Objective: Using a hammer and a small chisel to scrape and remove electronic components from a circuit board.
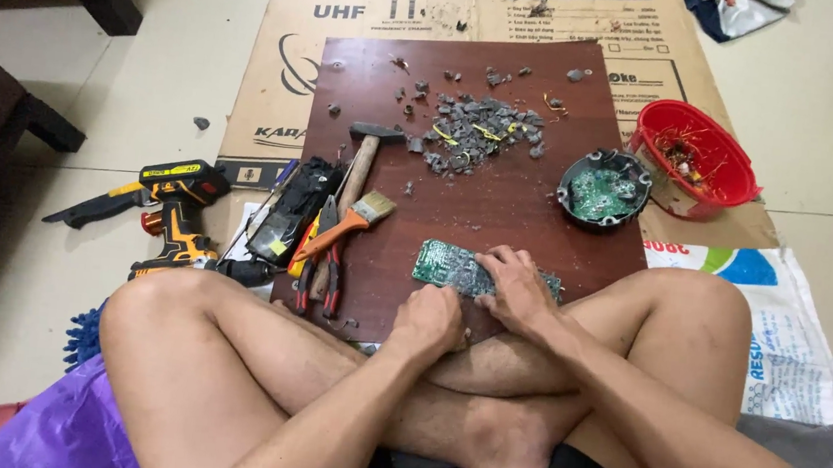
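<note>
Hammer (pixel 363 159), paintbrush (pixel 353 216), cordless drill (pixel 175 211), red basket (pixel 697 153), perhaps pliers (pixel 320 276).

Brown board (pixel 500 201) under circuit board (pixel 449 265), hammer (pixel 363 159)

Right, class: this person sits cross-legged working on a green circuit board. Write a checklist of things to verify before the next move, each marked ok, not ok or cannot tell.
1. Right hand pressing flat on the green circuit board: ok.
2. Left hand closed in a fist at the board's near edge; whether it holds a tool: cannot tell.
3. Circuit board lying wholly on the brown wooden panel: ok.
4. Hammer and paintbrush lying apart from both hands: ok.
5. Panel free of debris: not ok, a pile of grey fragments lies on it.
6. Bare legs crossed right at the panel's edge, uncovered: not ok.
</note>
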